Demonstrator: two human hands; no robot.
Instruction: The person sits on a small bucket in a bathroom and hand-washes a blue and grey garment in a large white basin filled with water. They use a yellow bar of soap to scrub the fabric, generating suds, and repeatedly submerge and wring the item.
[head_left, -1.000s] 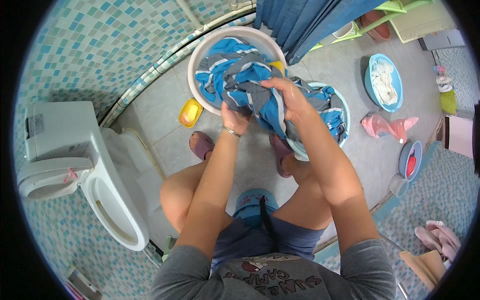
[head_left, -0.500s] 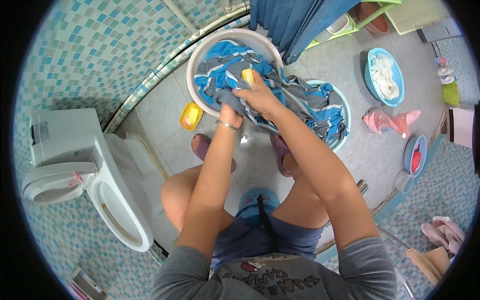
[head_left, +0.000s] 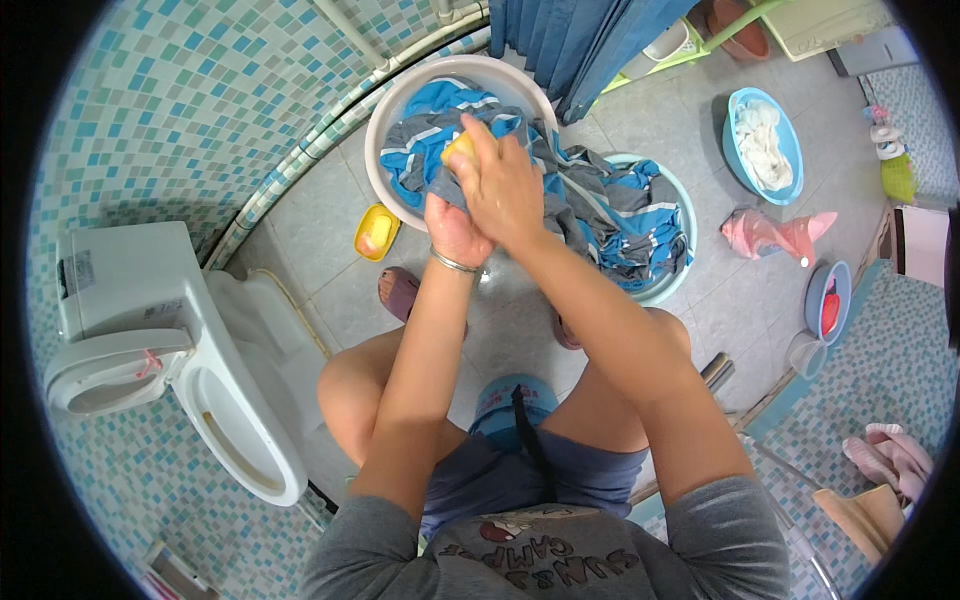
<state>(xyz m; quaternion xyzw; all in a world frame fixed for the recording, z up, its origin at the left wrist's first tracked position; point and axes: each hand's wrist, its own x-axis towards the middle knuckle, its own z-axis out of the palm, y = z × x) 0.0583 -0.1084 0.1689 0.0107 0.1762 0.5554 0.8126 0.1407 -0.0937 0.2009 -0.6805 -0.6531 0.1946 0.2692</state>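
A yellow bar of soap [head_left: 457, 150] is gripped in my right hand [head_left: 505, 190], its fingers curled over the bar. Just below it, my left hand [head_left: 455, 232], with a silver bangle at the wrist, clasps a bunched grey part of the striped cloth [head_left: 415, 135]. The soap lies against or just above that bunch; my right hand hides the contact. Blue, grey and white, the wet-looking cloth fills a pale pink basin [head_left: 373, 150] and spills over its right side into a light blue basin [head_left: 688, 222].
Left of my feet sits a yellow soap dish [head_left: 362, 243] with soap pieces. A blue basin of white cloth [head_left: 728, 150] and a pink plastic bag [head_left: 755, 235] are on the right. Toilet [head_left: 235, 430] at left, blue curtain [head_left: 570, 50] behind the basins. I sit on a blue stool [head_left: 490, 400].
My right hand has moved left and turned over the bunched cloth, bringing the soap with it. My right knee has shifted outward.
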